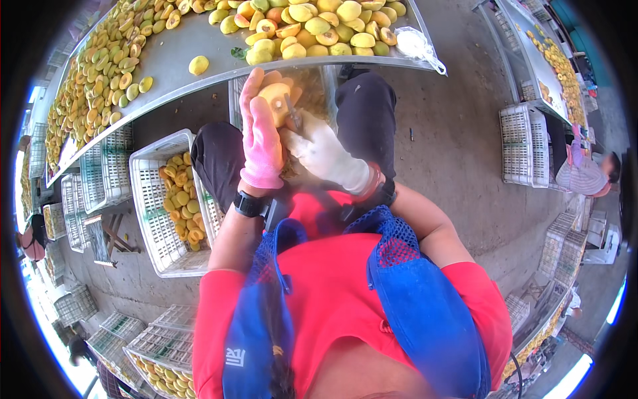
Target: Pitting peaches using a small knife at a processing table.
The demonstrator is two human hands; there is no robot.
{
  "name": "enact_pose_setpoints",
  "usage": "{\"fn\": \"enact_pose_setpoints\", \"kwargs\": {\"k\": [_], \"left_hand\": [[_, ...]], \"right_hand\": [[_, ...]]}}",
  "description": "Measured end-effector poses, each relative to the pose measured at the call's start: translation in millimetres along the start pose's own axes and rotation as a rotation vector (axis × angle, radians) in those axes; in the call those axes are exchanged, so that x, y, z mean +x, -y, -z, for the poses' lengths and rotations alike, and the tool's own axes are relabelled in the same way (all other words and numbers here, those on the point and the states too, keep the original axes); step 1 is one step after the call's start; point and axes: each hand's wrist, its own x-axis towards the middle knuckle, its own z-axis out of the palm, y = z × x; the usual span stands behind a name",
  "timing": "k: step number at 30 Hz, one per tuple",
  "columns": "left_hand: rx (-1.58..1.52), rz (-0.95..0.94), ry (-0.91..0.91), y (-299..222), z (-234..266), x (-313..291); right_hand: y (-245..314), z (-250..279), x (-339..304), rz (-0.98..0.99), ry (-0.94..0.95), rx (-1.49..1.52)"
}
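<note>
My left hand, in a pink and white glove, holds a yellow peach with its orange cut face showing. My right hand, in a white glove, grips a small grey metal pitting tool, its tip at the fruit. The fingers partly cover the tool, so its full shape cannot be made out. Both hands are close together over my lap, just before the near edge of a metal table. Many yellow and greenish peaches, several of them halved, lie heaped on that table.
Left of my leg stands a white plastic crate holding peach halves. A white plastic bag lies at the table's right corner. Stacked crates stand at right, near another person by a second fruit table.
</note>
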Motion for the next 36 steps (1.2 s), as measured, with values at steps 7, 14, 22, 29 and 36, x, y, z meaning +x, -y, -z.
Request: {"fn": "enact_pose_setpoints", "kwargs": {"k": [7,14,22,29,36], "left_hand": [[0.018,-0.047,0.019,3.5,5.4,-5.9],[0.065,0.190,0.107,-0.1,17.6,7.6],[-0.086,0.092,0.047,6.4,21.6,-1.8],[-0.012,0.002,0.009,10.5,17.7,-5.6],[0.030,-0.129,0.053,15.9,20.4,-7.8]], "right_hand": [[10.5,13.9,1.8,-0.209,0.249,0.100],[-6.0,11.2,0.7,-0.179,0.198,0.199],[20.2,14.5,1.8,-0.656,0.350,0.579],[9.2,15.4,4.4,-0.442,0.363,0.326],[5.2,18.9,8.8,-0.340,0.440,0.214]]}}
